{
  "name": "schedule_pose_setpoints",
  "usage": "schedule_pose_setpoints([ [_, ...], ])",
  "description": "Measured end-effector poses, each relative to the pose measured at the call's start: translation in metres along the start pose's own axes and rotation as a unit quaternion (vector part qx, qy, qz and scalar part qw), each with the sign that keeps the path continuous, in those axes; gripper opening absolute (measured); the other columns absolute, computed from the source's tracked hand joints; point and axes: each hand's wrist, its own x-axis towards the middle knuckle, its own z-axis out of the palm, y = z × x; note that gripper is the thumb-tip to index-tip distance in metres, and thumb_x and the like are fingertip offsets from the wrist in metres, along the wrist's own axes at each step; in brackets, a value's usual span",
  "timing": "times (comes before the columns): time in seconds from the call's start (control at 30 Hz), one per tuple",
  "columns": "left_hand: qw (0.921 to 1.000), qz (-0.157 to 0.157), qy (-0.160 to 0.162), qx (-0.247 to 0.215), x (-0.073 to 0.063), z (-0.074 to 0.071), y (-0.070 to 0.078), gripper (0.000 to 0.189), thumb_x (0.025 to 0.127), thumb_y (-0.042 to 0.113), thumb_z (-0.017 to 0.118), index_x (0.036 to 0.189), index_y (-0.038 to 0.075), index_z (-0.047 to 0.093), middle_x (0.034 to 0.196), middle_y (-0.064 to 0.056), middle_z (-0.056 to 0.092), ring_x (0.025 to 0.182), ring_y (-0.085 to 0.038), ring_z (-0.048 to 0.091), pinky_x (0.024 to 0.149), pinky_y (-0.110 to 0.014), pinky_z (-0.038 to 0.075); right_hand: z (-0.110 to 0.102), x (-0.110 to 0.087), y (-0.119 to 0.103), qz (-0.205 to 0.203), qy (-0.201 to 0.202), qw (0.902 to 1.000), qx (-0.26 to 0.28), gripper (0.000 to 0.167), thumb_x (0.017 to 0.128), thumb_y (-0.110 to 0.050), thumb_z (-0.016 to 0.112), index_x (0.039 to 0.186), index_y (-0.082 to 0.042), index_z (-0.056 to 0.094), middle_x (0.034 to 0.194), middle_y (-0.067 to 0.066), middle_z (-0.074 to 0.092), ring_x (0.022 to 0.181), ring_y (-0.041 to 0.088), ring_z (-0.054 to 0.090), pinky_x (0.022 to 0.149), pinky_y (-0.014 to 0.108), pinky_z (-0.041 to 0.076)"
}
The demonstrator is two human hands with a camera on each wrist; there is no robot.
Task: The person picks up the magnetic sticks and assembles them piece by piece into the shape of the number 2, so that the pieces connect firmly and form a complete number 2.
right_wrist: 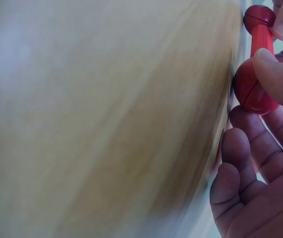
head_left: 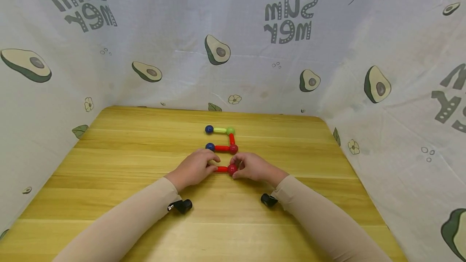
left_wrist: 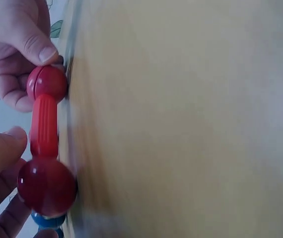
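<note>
In the head view, a short bar of red toy rod (head_left: 221,169) lies near the middle of the table with a red ball (head_left: 232,169) at its right end. My right hand (head_left: 253,167) pinches that ball between thumb and fingers; the right wrist view shows its thumb on the ball (right_wrist: 255,87). At the rod's left end, my left hand (head_left: 196,167) holds the piece, its thumb (left_wrist: 5,148) beside the rod (left_wrist: 44,126) and fingers around a second red ball (left_wrist: 47,186). The left hand hides that ball in the head view.
Just beyond the hands lies a joined shape: a blue ball (head_left: 209,129), yellow-green rod (head_left: 220,130), green ball (head_left: 230,131), red rod (head_left: 231,139), red ball (head_left: 234,148), another red rod (head_left: 222,148) and blue ball (head_left: 210,146). Printed cloth (head_left: 255,72) surrounds the wooden table (head_left: 145,132).
</note>
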Motion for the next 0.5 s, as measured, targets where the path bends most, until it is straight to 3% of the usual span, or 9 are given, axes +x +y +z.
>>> schedule_pose_setpoints([
  [0.3,0.9994,-0.030,0.015,-0.007,-0.004,-0.012,-0.015,0.030,0.103,0.025,0.070,0.130,0.013,0.071,0.138,-0.007,0.069,0.135,-0.032,0.059,0.116,-0.050,0.047,-0.004,-0.002,0.005,0.008,0.002,0.9999,-0.012,0.031,0.090,-0.018,0.085,0.116,-0.019,0.070,0.108,-0.002,0.069,0.097,0.019,0.061,0.088,0.033,0.055],
  [0.5,0.9984,-0.050,0.018,-0.017,-0.008,-0.024,-0.028,0.040,0.105,0.029,0.066,0.142,0.013,0.064,0.147,-0.007,0.063,0.140,-0.031,0.057,0.117,-0.051,0.046,-0.013,-0.006,0.010,0.003,0.014,0.9998,-0.014,0.032,0.093,-0.022,0.082,0.122,-0.015,0.069,0.110,0.001,0.069,0.097,0.019,0.061,0.085,0.032,0.055],
])
